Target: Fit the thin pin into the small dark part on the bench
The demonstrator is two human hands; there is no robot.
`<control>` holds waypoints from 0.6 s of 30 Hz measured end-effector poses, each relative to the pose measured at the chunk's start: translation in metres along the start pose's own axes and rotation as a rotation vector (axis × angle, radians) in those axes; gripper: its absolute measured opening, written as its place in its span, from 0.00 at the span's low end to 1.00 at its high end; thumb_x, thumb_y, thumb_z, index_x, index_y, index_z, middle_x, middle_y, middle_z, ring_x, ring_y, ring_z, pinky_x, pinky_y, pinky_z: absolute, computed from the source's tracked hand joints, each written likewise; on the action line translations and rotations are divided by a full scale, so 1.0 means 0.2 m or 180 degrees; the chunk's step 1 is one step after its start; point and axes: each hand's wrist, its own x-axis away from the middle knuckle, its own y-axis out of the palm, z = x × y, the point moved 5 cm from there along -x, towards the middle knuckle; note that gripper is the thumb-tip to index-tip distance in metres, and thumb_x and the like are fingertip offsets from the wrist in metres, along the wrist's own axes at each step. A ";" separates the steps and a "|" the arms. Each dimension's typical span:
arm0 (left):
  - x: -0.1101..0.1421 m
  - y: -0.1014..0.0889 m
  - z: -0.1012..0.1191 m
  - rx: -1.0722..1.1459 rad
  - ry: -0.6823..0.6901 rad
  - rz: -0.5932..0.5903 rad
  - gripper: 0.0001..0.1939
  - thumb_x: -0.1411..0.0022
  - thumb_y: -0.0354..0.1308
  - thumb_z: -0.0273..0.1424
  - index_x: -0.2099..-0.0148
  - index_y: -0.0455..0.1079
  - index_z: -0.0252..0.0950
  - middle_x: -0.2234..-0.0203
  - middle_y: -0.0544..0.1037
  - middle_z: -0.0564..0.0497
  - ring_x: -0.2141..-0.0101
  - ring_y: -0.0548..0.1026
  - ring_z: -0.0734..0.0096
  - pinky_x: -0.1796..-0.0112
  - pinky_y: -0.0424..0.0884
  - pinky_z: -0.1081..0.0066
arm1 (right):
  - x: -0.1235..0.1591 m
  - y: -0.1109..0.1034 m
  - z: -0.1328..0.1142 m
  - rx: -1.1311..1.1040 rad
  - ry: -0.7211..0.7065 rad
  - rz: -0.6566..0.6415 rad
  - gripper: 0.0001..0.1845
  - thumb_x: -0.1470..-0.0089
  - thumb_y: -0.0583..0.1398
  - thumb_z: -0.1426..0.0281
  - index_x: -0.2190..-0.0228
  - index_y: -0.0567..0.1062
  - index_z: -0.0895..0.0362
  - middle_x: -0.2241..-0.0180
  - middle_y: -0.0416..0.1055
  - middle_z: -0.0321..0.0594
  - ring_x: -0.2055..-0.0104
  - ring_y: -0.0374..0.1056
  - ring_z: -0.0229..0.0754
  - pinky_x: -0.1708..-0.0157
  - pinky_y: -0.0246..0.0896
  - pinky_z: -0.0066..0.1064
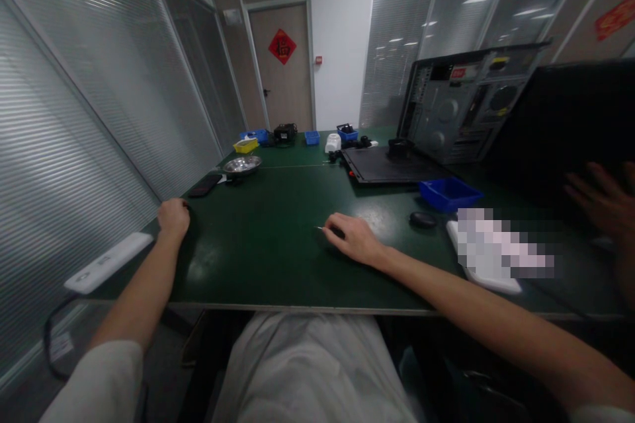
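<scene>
My left hand [174, 217] rests as a closed fist on the green table [258, 244] near its left edge. Its fingers curl under, so I cannot see whether anything is inside. My right hand [353, 238] lies on the middle of the table, thumb and fingers pinched together. A thin, pale, pointed thing [319, 229] sticks out to the left from the fingertips; its kind is too small to tell. Beyond my left hand lie a black phone-like slab [206, 186] and a shiny metal bowl [243, 164]. A black computer mouse [423, 219] sits right of my right hand.
A white power strip [109, 263] lies along the left edge. An opened computer case [449, 106] stands at the right behind its black side panel [389, 165] and a blue tray [449, 193]. Another person's hand [602, 198] is at the far right, beside a dark monitor-like panel [585, 119].
</scene>
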 end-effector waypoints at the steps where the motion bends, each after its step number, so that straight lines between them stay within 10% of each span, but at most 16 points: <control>1: 0.00 -0.01 0.00 -0.0115 -0.0133 0.0079 0.14 0.34 0.52 0.19 0.51 0.76 0.16 0.73 0.74 0.44 0.66 0.68 0.65 0.58 0.61 0.70 | 0.00 0.00 0.00 -0.0004 -0.0006 0.0009 0.11 0.32 0.54 0.62 0.61 0.72 0.54 0.64 0.73 0.38 0.66 0.67 0.38 0.66 0.54 0.29; 18: 0.03 -0.01 0.02 -0.0229 -0.0004 0.0042 0.13 0.34 0.54 0.22 0.52 0.74 0.19 0.63 0.71 0.42 0.57 0.67 0.60 0.54 0.63 0.66 | 0.00 0.00 0.00 -0.0015 -0.0033 0.0026 0.12 0.32 0.54 0.61 0.62 0.72 0.54 0.64 0.73 0.38 0.67 0.67 0.38 0.66 0.54 0.29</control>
